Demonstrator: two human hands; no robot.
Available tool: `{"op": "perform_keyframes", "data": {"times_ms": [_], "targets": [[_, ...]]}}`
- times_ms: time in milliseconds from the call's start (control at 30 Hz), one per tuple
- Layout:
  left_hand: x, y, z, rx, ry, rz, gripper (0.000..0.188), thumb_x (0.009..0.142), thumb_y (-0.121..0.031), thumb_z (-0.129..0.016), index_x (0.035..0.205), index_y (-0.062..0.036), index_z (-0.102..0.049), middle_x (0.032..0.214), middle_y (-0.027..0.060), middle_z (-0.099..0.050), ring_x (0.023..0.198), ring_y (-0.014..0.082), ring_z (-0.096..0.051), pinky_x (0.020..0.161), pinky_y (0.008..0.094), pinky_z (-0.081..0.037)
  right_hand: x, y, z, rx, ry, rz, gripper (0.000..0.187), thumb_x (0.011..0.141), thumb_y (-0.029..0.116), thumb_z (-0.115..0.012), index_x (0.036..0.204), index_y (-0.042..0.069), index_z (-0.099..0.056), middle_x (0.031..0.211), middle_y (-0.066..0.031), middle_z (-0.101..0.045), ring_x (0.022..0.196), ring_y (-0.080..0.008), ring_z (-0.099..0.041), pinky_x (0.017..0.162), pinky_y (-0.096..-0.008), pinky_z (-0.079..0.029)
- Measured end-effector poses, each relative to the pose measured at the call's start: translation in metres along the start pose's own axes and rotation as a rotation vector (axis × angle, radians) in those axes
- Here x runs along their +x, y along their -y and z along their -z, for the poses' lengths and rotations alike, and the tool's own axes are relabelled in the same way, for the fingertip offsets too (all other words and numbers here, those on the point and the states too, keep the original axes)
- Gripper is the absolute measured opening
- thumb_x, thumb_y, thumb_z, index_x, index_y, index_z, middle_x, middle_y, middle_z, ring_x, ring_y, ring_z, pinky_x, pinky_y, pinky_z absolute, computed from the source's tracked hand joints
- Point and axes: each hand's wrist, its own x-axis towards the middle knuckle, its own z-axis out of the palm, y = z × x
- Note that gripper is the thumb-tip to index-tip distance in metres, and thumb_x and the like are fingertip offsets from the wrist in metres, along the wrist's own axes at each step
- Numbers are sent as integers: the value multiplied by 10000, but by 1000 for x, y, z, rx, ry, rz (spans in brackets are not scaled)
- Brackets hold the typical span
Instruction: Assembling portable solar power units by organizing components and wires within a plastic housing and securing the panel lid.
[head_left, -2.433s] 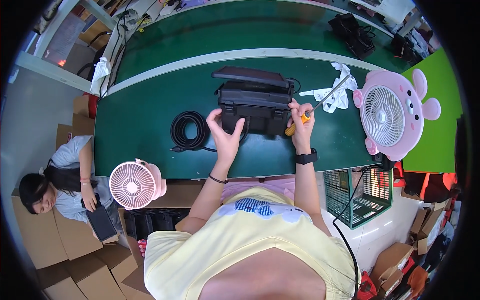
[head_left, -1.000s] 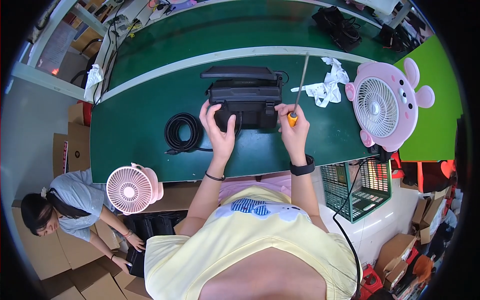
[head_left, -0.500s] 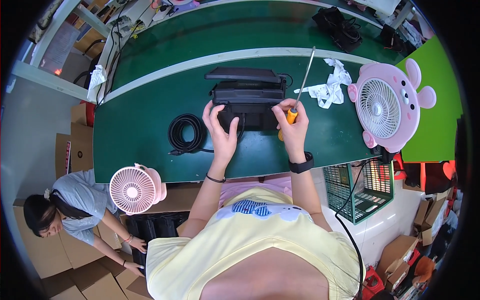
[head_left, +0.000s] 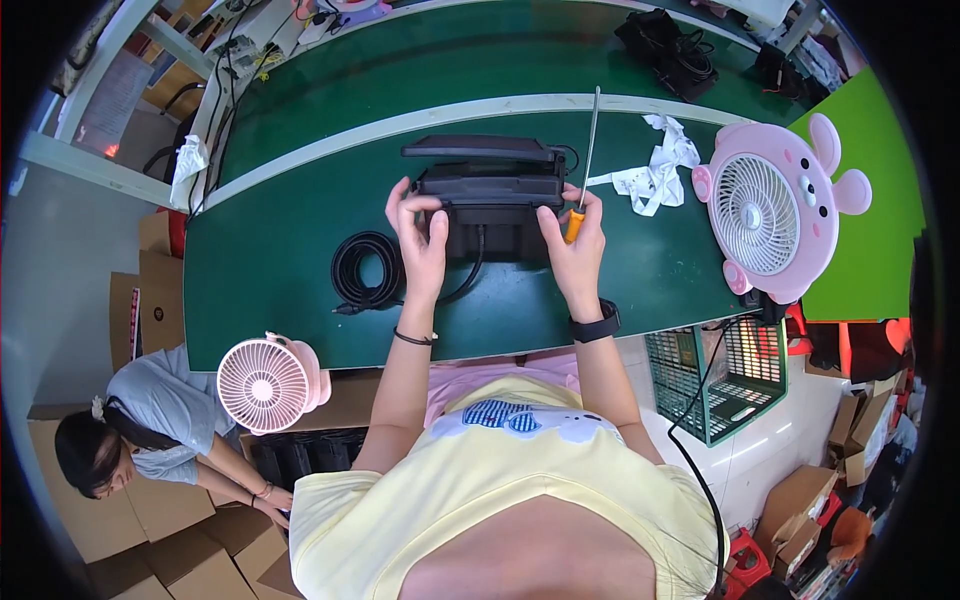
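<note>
A black box-shaped device (head_left: 490, 190) with a flat panel (head_left: 476, 148) raised along its far side stands on the green table. My left hand (head_left: 420, 240) grips its left end, thumb at the front edge and fingers around the side. At the right end, my right hand (head_left: 577, 245) has its thumb against the front edge. A screwdriver (head_left: 575, 224) with a yellow handle is tucked in the right hand's fingers, its long shaft pointing away from me. From the device's front runs a black cable (head_left: 366, 262), coiled to the left.
A small pink fan (head_left: 262, 385) is at the table's near left edge; a larger pink animal-shaped fan (head_left: 755, 215) stands at the right. Crumpled white paper (head_left: 655, 180) lies beyond my right hand. A green crate (head_left: 705, 400) sits on the floor. At lower left, a co-worker (head_left: 165, 430) bends over boxes.
My left fingers have shifted around the device's left end. My right thumb has come onto its front edge, and the screwdriver has swung more upright. The co-worker's arms have moved closer together.
</note>
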Motion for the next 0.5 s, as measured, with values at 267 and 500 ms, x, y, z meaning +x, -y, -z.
{"op": "perform_keyframes", "data": {"times_ms": [267,500], "targets": [[8,-8,-7,-193,49,219,887,907,-525,-552,1561,-45,-194,1448,197,-391,1385,295,-358,1158,400,-258,8,3,2,-180,61,7,596,821,411,-774,1220,58,-508,1149,-88,-652,874,-233,-646,778,-368,-521],[11,-4,-7,-255,51,244,807,957,-353,-549,1599,-66,-152,1537,187,-347,1363,261,-400,1154,347,-272,17,-4,2,-85,94,19,584,834,372,-787,1244,59,-513,1156,-98,-652,950,-249,-653,856,-359,-511]]}}
